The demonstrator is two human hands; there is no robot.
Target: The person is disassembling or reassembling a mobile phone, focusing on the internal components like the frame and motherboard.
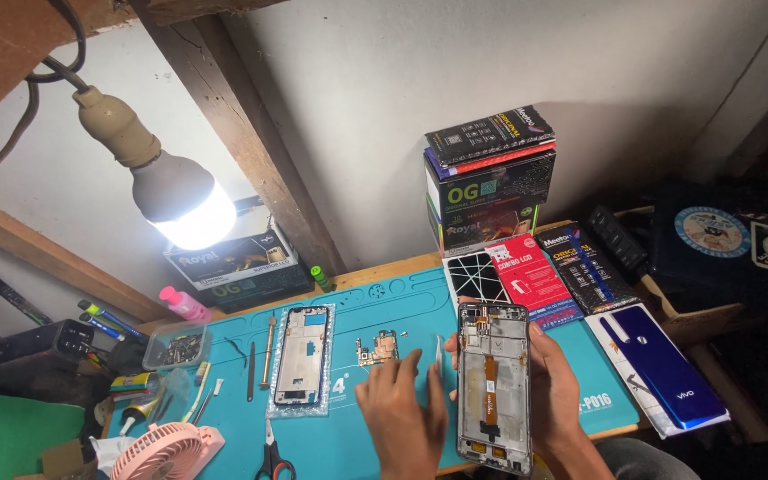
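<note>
My right hand (555, 391) holds an opened phone body (493, 382) upright over the teal work mat (375, 436); its inside shows an orange flex cable and metal shields. My left hand (402, 409) rests beside the phone's left edge, fingers pinched on thin tweezers (438, 356). On the mat to the left lie a small circuit board (377, 348) and an empty phone frame (302, 356) on a clear wrapper.
A blue phone back cover (664, 364) lies at the right on white paper. Boxes are stacked at the back (491, 178), with flat part packs (535, 280) before them. A lit bulb (180, 204) hangs at left. Screwdrivers (260, 364), scissors (270, 458), a pink fan (166, 452) and a screw tray (178, 347) sit at left.
</note>
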